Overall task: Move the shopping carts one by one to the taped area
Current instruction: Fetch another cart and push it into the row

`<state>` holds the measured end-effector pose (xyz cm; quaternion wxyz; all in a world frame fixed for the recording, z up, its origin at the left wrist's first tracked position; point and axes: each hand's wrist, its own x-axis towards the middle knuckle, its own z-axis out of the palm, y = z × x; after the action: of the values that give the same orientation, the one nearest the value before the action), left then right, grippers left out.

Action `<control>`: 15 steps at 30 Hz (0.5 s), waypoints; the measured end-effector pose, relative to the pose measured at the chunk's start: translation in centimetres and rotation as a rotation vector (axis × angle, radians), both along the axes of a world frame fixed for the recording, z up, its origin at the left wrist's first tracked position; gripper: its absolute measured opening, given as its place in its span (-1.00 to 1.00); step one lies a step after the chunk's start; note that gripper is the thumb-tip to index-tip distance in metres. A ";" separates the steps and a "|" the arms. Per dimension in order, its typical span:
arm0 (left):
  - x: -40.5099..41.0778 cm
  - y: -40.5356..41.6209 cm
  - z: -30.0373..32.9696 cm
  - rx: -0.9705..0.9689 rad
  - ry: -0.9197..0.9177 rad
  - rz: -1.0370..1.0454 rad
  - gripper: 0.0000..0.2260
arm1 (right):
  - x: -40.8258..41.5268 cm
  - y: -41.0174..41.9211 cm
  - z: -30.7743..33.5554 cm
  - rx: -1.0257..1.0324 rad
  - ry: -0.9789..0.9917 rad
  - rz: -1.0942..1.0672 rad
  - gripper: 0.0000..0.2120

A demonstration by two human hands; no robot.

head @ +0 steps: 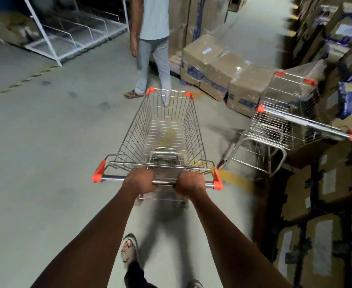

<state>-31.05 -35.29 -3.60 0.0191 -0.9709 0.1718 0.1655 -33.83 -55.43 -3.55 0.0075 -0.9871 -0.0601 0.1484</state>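
I see a dim indoor scene, with the grey floor (46, 142) lit evenly and softly from above. A smeared dark shadow (164, 213) lies under the near shopping cart (160, 142). Wide-angle bending curves the edges. The stacked cartons (326, 204) on the right are badly smeared and jagged with motion blur. Small glare spots shine on the plastic-wrapped boxes (223, 63) further off.

Silver wire cart (162, 129) with orange corners; brown boxes (223, 69).
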 end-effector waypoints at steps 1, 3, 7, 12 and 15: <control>-1.7 -0.2 0.1 -0.005 0.009 0.031 -0.72 | -1.1 -0.3 -0.1 0.031 -0.020 0.028 -0.73; -5.0 -0.6 0.2 0.000 0.000 0.076 -0.70 | -3.2 -0.9 -0.1 0.073 -0.026 0.070 -0.72; -11.4 -1.5 0.2 0.000 -0.003 0.167 -0.64 | -7.2 -2.1 -0.9 0.120 -0.077 0.200 -0.56; -17.7 -2.9 -0.1 0.006 -0.017 0.282 -0.62 | -9.9 -2.7 0.3 0.060 -0.026 0.379 -0.61; -20.3 -3.1 -0.4 0.021 -0.032 0.371 -0.63 | -10.8 -2.4 0.8 0.052 -0.028 0.446 -0.67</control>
<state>-51.31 -38.35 -3.98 0.0012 -0.9882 -0.0124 0.1526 -44.66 -57.82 -2.74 -0.0009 -0.9508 -0.2809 0.1309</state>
